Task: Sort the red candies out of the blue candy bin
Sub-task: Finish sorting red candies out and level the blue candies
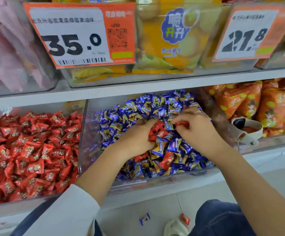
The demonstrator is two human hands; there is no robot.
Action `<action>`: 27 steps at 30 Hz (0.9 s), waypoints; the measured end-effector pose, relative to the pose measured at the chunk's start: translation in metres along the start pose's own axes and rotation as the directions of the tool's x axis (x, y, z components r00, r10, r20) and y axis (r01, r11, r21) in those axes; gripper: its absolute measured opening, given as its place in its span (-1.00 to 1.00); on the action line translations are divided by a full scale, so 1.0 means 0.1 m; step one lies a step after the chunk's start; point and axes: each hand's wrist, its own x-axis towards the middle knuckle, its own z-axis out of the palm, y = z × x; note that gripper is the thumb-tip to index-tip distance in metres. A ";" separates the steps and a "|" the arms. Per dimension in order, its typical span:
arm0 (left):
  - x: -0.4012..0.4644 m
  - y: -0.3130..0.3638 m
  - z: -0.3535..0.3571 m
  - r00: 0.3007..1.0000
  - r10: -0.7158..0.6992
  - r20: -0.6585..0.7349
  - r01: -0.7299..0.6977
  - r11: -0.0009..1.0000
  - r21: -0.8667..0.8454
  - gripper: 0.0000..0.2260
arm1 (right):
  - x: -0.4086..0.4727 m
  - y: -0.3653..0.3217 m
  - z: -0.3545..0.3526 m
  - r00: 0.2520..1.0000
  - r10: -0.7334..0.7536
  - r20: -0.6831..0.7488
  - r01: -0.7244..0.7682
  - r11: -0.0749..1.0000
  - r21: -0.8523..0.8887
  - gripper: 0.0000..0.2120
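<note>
A clear bin [90, 133] in the middle of the lower shelf holds a heap of blue candies [164, 104]. Both my hands are inside it. My left hand [136, 135] grips a bunch of red candies [157, 132] in its curled fingers. My right hand [196, 128] pinches one red candy [182, 124] between thumb and fingers. More red candies [166, 160] lie among the blue ones near the bin's front. The bin of red candies [29, 150] stands directly to the left.
An orange snack-bag bin [257, 106] with a white scoop [247, 132] stands to the right. Price tags [75, 34] and bagged goods fill the shelf above. On the floor lie one blue candy [144, 218] and one red candy [184, 218] by my knee [220, 217].
</note>
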 end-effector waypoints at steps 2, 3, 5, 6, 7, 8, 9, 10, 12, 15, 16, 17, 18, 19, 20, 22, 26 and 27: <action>0.00 -0.01 0.03 0.998 0.041 -0.044 -0.039 0.998 0.048 -0.36 | 0.02 -0.03 0.04 0.999 -0.023 0.041 0.023 1.000 0.011 -0.76; 0.00 0.00 0.05 0.996 0.062 -0.070 -0.056 0.995 0.076 -0.40 | 0.03 -0.05 0.07 0.997 -0.037 0.066 0.037 0.999 0.009 -0.76; 0.00 0.00 0.07 0.988 0.091 -0.121 -0.079 0.992 0.103 -0.51 | 0.05 -0.09 0.15 0.990 -0.085 0.112 0.090 0.995 -0.044 -0.79; 0.00 -0.01 0.07 0.986 0.100 -0.134 -0.087 0.992 0.095 -0.57 | 0.06 -0.10 0.20 0.984 -0.106 0.142 0.119 0.989 -0.086 -0.80; 0.00 -0.03 0.07 0.985 0.102 -0.140 -0.091 0.992 0.087 -0.63 | 0.05 -0.12 0.24 0.977 -0.125 0.172 0.147 0.982 -0.118 -0.79; 0.00 -0.05 0.06 0.985 0.099 -0.140 -0.087 0.992 0.087 -0.69 | 0.05 -0.13 0.26 0.969 -0.135 0.207 0.164 0.977 -0.134 -0.75; -0.01 -0.06 0.06 0.985 0.095 -0.141 -0.082 0.992 0.095 -0.73 | 0.05 -0.15 0.28 0.960 -0.139 0.245 0.176 0.975 -0.135 -0.71; -0.02 -0.07 0.06 0.986 0.093 -0.141 -0.078 0.991 0.113 -0.76 | 0.05 -0.17 0.29 0.949 -0.139 0.284 0.183 0.974 -0.134 -0.70; -0.06 -0.07 0.05 0.987 0.087 -0.138 -0.065 0.985 0.160 -0.80 | 0.05 -0.21 0.29 0.926 -0.139 0.350 0.202 0.968 -0.149 -0.72; -0.14 -0.08 -0.04 0.994 -0.005 -0.108 0.025 0.983 0.183 -0.79 | 0.07 -0.20 0.25 0.944 -0.126 0.305 0.165 0.981 -0.106 -0.82; -0.17 -0.10 -0.09 0.993 -0.052 -0.103 0.069 0.983 0.168 -0.73 | 0.08 -0.18 0.20 0.965 -0.116 0.235 0.138 0.987 -0.080 -0.86; -0.20 -0.11 -0.14 0.990 -0.088 -0.112 0.105 0.982 0.158 -0.65 | 0.09 -0.16 0.14 0.985 -0.097 0.144 0.105 0.993 -0.050 -0.90; -0.23 -0.11 -0.19 0.985 -0.108 -0.137 0.130 0.978 0.163 -0.57 | 0.11 -0.12 0.06 0.997 -0.065 0.050 0.066 0.998 -0.012 -0.94; -0.25 -0.10 -0.23 0.979 -0.118 -0.168 0.146 0.974 0.171 -0.54 | 0.11 -0.07 -0.02 0.999 -0.022 -0.033 0.024 0.999 0.037 -0.96; -0.27 -0.09 -0.26 0.972 -0.127 -0.196 0.160 0.974 0.163 -0.54 | 0.12 -0.02 -0.09 0.995 0.025 -0.099 -0.016 0.996 0.091 -0.95; -0.31 -0.07 -0.30 0.963 -0.153 -0.221 0.178 0.979 0.096 -0.59 | 0.12 0.11 -0.20 0.983 0.104 -0.153 -0.075 0.980 0.185 -0.85; -0.33 -0.09 -0.33 0.945 -0.190 -0.265 0.205 0.978 0.032 -0.73 | 0.11 0.26 -0.24 0.983 0.139 -0.122 -0.124 0.985 0.123 -0.79; -0.33 -0.09 -0.33 0.939 -0.195 -0.284 0.211 0.977 0.025 -0.75 | 0.10 0.25 -0.23 0.986 0.124 -0.111 -0.117 0.991 0.065 -0.82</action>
